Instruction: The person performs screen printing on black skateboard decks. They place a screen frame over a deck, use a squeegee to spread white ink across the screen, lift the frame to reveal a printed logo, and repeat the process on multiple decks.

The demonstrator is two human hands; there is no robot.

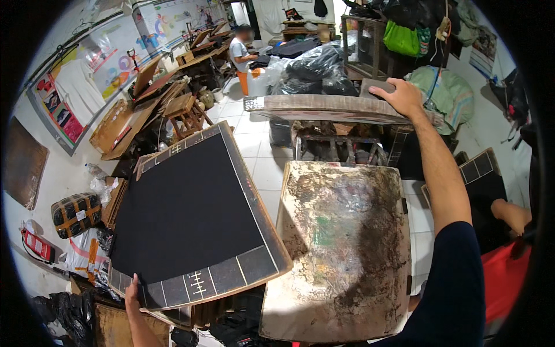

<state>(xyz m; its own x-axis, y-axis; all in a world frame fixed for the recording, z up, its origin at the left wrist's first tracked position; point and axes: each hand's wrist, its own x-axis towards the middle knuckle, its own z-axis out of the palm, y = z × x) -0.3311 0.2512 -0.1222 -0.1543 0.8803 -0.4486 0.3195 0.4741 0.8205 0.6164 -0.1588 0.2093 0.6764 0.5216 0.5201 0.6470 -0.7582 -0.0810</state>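
At the lower left, my left hand (133,298) is closed on the near left edge of a flat board (238,270) with pale ruled lines along its border. Black fabric (185,202) lies smooth across the board, which is turned at an angle. My right arm reaches far forward, and my right hand (400,97) grips the top of a wooden frame (324,105) tipped up on edge, its face seen only as a thin strip. Between the hands sits a worn, paint-stained platen (341,248), with its right half in shadow.
Another person's arm (511,217) and red garment (506,277) are close at right, beside another black-covered board (483,179). Wooden racks and stools (184,110) line the left wall. Black bags (324,63) pile up ahead, near a standing person (238,58). A taped bundle (76,215) lies left.
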